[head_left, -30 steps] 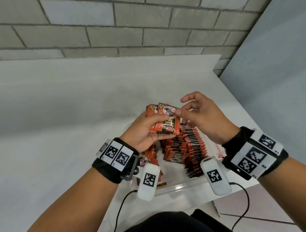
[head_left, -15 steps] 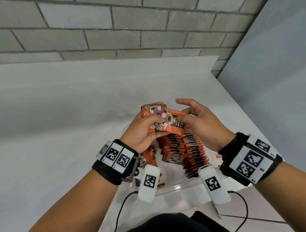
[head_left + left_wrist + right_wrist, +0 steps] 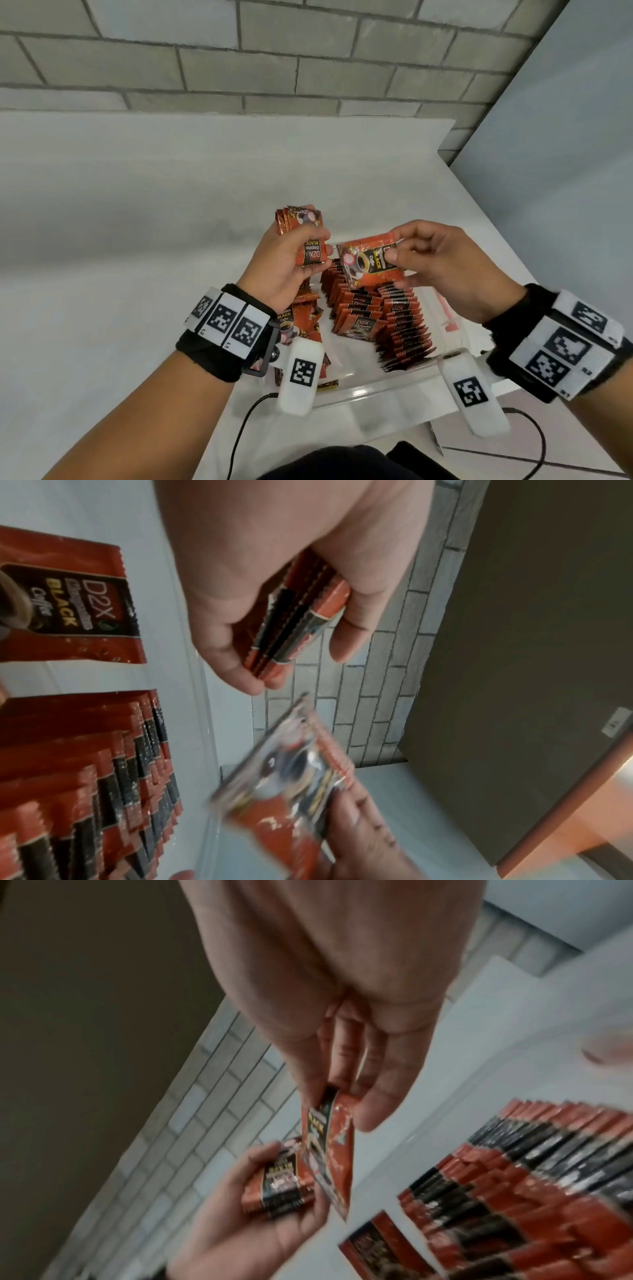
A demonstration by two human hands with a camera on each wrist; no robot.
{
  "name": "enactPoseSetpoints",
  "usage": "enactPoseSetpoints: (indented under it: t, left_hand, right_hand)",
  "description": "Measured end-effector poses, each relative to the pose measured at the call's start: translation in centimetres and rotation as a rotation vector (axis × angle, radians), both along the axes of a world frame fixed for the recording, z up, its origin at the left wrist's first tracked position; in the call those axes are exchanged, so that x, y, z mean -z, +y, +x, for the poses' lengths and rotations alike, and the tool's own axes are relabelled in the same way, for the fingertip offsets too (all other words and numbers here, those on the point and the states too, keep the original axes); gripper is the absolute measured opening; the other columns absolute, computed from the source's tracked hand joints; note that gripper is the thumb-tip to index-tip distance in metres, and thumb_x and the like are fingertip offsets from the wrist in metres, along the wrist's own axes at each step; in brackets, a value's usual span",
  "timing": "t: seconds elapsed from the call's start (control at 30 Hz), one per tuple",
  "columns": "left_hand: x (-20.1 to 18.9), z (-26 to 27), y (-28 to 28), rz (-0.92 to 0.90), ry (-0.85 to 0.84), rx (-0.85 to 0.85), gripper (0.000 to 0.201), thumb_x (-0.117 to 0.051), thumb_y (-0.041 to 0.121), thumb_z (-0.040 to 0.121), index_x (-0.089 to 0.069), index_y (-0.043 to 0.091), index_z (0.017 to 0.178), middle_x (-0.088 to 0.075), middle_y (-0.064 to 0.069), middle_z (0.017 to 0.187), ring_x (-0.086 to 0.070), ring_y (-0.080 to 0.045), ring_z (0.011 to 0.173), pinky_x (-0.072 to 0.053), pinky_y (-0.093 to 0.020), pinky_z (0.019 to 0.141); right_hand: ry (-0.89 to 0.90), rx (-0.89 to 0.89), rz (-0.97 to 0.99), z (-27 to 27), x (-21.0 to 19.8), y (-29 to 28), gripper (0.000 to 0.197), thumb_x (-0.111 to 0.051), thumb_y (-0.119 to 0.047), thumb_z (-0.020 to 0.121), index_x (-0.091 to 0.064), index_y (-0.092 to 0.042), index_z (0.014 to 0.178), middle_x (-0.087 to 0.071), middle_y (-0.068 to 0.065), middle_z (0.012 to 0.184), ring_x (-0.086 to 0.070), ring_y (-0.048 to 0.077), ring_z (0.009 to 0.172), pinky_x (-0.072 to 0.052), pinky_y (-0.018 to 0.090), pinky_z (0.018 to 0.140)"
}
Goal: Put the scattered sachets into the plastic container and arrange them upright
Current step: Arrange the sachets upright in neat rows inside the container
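The right hand point(image 3: 442, 270) pinches one sachet point(image 3: 371, 262) by its end, between the thumb and the fingers. The sachet is red with a black patch and a picture of a coffee cup. The letters "ACK" show beside the thumb. It hangs in the air over the plastic container point(image 3: 376, 394), close to the small stack of sachets point(image 3: 306, 240) in the left hand point(image 3: 284, 270). The two do not seem to touch.

The left hand curls its fingers and thumb around that stack. The top pack reads "D2X" and "BLACK", upside down in the head view. In the left wrist view the stack point(image 3: 301, 610) shows a few thin edges pressed together.

Down in the clear container, two rows of sachets point(image 3: 383, 318) stand on edge, packed tight and leaning a little. The front one says "D2X". A few loose sachets point(image 3: 294, 322) lie on the left side of the container, under the left wrist. One of them reads "D2X", "BLACK" and "Coffee" in the left wrist view point(image 3: 68, 596).

Both hands are held up above the container. It sits on a white table point(image 3: 137, 240), near the front edge and the right edge. The table is bare to the left and behind. A grey brick wall point(image 3: 274, 61) stands at the back.
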State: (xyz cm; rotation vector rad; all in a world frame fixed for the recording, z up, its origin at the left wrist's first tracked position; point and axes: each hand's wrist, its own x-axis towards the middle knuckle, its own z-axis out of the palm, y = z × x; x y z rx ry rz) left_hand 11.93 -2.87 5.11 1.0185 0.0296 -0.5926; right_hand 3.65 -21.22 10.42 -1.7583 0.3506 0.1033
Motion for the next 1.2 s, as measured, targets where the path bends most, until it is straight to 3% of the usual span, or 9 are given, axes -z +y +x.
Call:
enactPoseSetpoints:
  t: [0.17, 0.23, 0.3, 0.4, 0.5, 0.67, 0.77, 1.07, 1.2]
  left_hand:
    - [0.4, 0.2, 0.0, 0.022, 0.039, -0.001, 0.012, -0.060, 0.010, 0.089, -0.058, 0.011, 0.100, -0.063, -0.006, 0.083, -0.064, -0.017, 0.071, -0.055, -0.031, 0.069]
    - [0.4, 0.2, 0.0, 0.008, 0.049, 0.007, 0.013, -0.060, 0.010, 0.089, -0.058, 0.012, 0.102, -0.064, -0.005, 0.083, -0.065, -0.016, 0.071, -0.055, -0.032, 0.070]
    - [0.4, 0.2, 0.1, -0.006, 0.058, 0.013, 0.013, -0.061, 0.011, 0.088, -0.058, 0.012, 0.101, -0.065, -0.005, 0.083, -0.066, -0.015, 0.070, -0.056, -0.033, 0.072]
    - [0.3, 0.1, 0.2, -0.013, 0.069, 0.014, 0.014, -0.060, 0.011, 0.088, -0.058, 0.012, 0.102, -0.066, -0.005, 0.082, -0.066, -0.014, 0.068, -0.056, -0.032, 0.071]
    - [0.2, 0.0, 0.3, -0.013, 0.070, 0.013, 0.016, -0.061, 0.011, 0.088, -0.058, 0.011, 0.104, -0.065, -0.005, 0.083, -0.066, -0.014, 0.068, -0.056, -0.033, 0.071]
    - [-0.1, 0.0, 0.4, -0.016, 0.064, 0.022, 0.016, -0.061, 0.010, 0.088, -0.058, 0.012, 0.103, -0.065, -0.005, 0.083, -0.065, -0.015, 0.068, -0.056, -0.032, 0.071]
    - [-0.1, 0.0, 0.4, -0.014, 0.065, 0.028, 0.016, -0.062, 0.011, 0.087, -0.059, 0.013, 0.103, -0.065, -0.005, 0.084, -0.065, -0.015, 0.069, -0.056, -0.033, 0.071]
    - [0.2, 0.1, 0.3, 0.011, 0.061, 0.040, 0.014, -0.062, 0.012, 0.088, -0.060, 0.014, 0.101, -0.066, -0.006, 0.086, -0.065, -0.016, 0.073, -0.055, -0.034, 0.073]
    - [0.3, 0.1, 0.3, 0.012, 0.062, 0.044, 0.014, -0.062, 0.012, 0.088, -0.060, 0.014, 0.101, -0.066, -0.006, 0.087, -0.065, -0.017, 0.075, -0.055, -0.035, 0.075]
  right_hand:
    - [0.104, -0.442, -0.520, -1.4, 1.6, 0.9, 0.012, -0.072, -0.010, 0.082, -0.067, -0.020, 0.087, -0.059, -0.008, 0.070, -0.056, -0.003, 0.058, -0.045, 0.011, 0.063]
    - [0.121, -0.587, -0.732, -1.4, 2.4, 1.2, 0.013, -0.072, -0.013, 0.083, -0.064, -0.023, 0.086, -0.056, -0.013, 0.069, -0.053, -0.005, 0.060, -0.038, 0.004, 0.071]
    - [0.141, -0.676, -0.859, -1.1, 3.2, 1.4, 0.012, -0.072, -0.017, 0.083, -0.064, -0.023, 0.087, -0.056, -0.014, 0.071, -0.052, -0.002, 0.065, -0.039, 0.007, 0.070]
    - [0.179, -0.717, -0.940, -0.4, 4.1, 1.7, 0.012, -0.071, -0.017, 0.084, -0.061, -0.023, 0.082, -0.053, -0.015, 0.068, -0.048, -0.002, 0.060, -0.036, 0.011, 0.058]
    - [0.180, -0.745, -1.051, -0.1, 4.3, 2.1, 0.015, -0.066, -0.013, 0.085, -0.057, -0.022, 0.079, -0.048, -0.016, 0.065, -0.045, -0.001, 0.059, -0.033, 0.010, 0.057]
    - [0.130, -0.827, -1.226, 0.1, 4.5, 3.0, 0.014, -0.058, -0.006, 0.083, -0.055, -0.017, 0.075, -0.059, -0.001, 0.076, -0.056, 0.019, 0.073, -0.042, 0.027, 0.061]
    - [0.130, -0.859, -1.318, 0.3, 4.8, 3.3, 0.018, -0.052, -0.003, 0.084, -0.049, -0.018, 0.073, -0.056, 0.002, 0.076, -0.056, 0.024, 0.072, -0.036, 0.026, 0.052]
    - [0.151, -0.914, -1.438, 0.8, 4.9, 3.7, 0.014, -0.048, -0.002, 0.084, -0.052, -0.012, 0.075, -0.055, 0.005, 0.074, -0.052, 0.025, 0.066, -0.029, 0.024, 0.046]
    - [0.166, -0.920, -1.419, 0.7, 4.9, 3.7, 0.013, -0.049, -0.001, 0.083, -0.055, -0.010, 0.077, -0.057, 0.006, 0.076, -0.055, 0.025, 0.068, -0.038, 0.028, 0.051]
